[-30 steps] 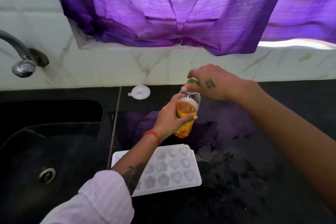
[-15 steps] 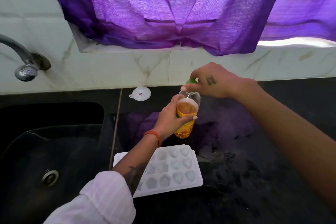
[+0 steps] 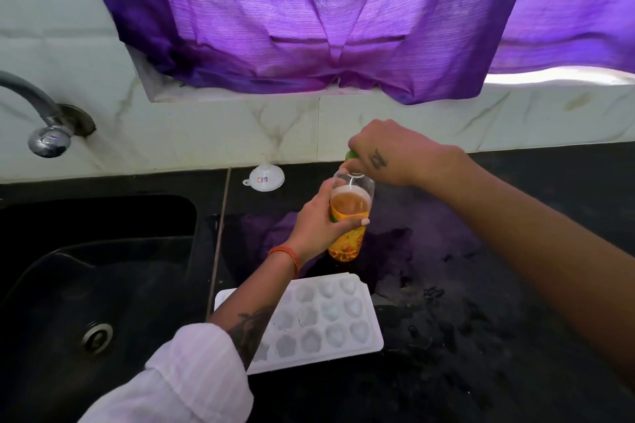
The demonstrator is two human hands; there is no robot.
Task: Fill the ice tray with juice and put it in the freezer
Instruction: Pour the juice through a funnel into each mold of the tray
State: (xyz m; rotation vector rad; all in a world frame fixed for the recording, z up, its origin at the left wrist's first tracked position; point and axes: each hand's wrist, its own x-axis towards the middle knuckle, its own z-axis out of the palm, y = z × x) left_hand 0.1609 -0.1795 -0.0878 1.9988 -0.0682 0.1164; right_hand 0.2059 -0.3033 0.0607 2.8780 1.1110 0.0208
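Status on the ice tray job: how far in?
Early. Done: ice tray set out on the counter, cavities unfilled. In hand: left hand holds the juice bottle; right hand grips its green cap. Left: pouring, freezer.

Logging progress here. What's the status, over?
Left hand grips bottle, upright on counter. Right hand pinches green cap. Tray still empty beside sink. Nothing in the way.
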